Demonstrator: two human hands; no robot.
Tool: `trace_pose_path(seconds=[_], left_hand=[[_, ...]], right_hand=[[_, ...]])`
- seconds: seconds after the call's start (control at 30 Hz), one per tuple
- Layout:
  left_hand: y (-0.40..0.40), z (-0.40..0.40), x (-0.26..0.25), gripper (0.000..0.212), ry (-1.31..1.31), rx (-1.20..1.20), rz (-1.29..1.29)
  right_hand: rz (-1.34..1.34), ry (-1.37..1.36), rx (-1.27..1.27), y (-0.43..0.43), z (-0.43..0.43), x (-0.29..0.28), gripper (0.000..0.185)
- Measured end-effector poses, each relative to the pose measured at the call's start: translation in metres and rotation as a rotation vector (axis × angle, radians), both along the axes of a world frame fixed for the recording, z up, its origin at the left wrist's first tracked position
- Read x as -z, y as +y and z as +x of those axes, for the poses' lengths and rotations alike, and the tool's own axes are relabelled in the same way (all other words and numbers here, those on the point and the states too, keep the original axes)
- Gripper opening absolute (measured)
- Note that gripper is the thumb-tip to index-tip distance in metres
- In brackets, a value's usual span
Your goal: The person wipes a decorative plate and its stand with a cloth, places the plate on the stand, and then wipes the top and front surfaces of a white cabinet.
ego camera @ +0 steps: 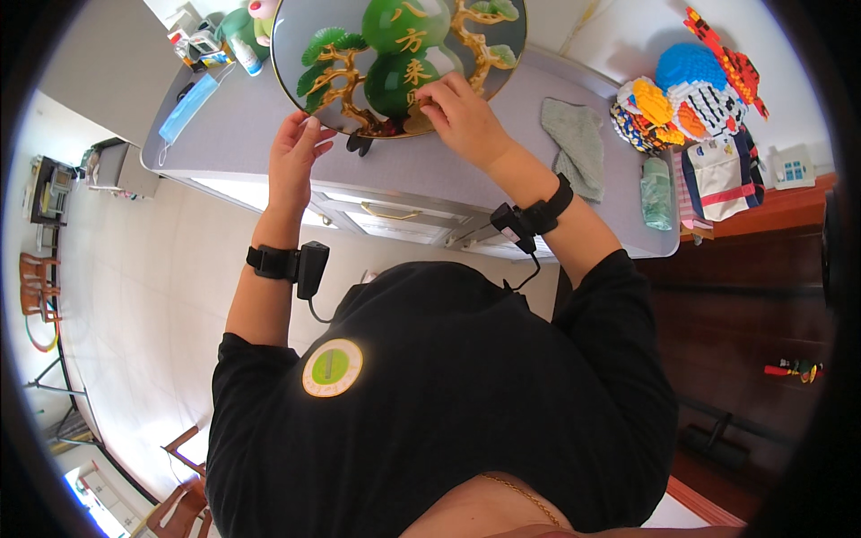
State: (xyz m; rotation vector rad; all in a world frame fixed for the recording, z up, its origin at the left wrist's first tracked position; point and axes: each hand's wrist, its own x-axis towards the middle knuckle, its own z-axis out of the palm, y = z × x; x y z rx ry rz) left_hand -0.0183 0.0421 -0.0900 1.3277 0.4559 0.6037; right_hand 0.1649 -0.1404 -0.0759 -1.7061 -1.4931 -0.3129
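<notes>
A round decorative plate [323, 20] with a thin gold rim stands upright on a dark stand [359, 144] at the top of the view. It carries raised green gourds, gold pine trees with green needles, and gold characters. At its lower left rim is my left hand [294, 151], fingers apart with nothing seen between them; the fingertips are at or against the edge. My right hand [464, 121] reaches across the plate's lower right part, fingers bent close to the lower gourd [387, 87]. Whether those fingers pinch something small is hidden.
The plate stands on a grey cabinet top [457, 165]. Leftward lie a blue face mask [188, 107] and a white spray bottle [247, 57]. To the right are a grey-green cloth [575, 144], a green plastic roll [655, 191], a brick-built figure [699, 87] and a canvas bag [720, 175].
</notes>
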Motion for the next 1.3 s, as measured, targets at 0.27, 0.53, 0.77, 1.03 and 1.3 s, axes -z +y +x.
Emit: trace_pose_path(seconds=[0.27,0.53,0.77,1.03,1.3], left_hand=[[-0.002,0.001,0.003,0.031,-0.009,-0.003,-0.017],[-0.004,0.003,0.002,0.023,-0.010,-0.011,0.013],[-0.006,0.006,0.010,0.028,0.041,0.040,-0.029],[-0.011,0.013,0.010,0.029,0.067,0.044,-0.068],[-0.009,0.016,0.017,0.027,0.066,0.054,-0.088]], right_hand=[[-0.015,0.009,-0.006,-0.001,0.000,0.004,0.020],[0.010,0.039,0.045,-0.004,-0.005,0.005,0.024],[0.027,-0.034,0.043,-0.009,-0.004,0.008,0.024],[0.019,0.086,0.081,-0.026,-0.005,0.011,0.026],[-0.050,-0.142,0.167,-0.018,-0.011,0.015,0.040]])
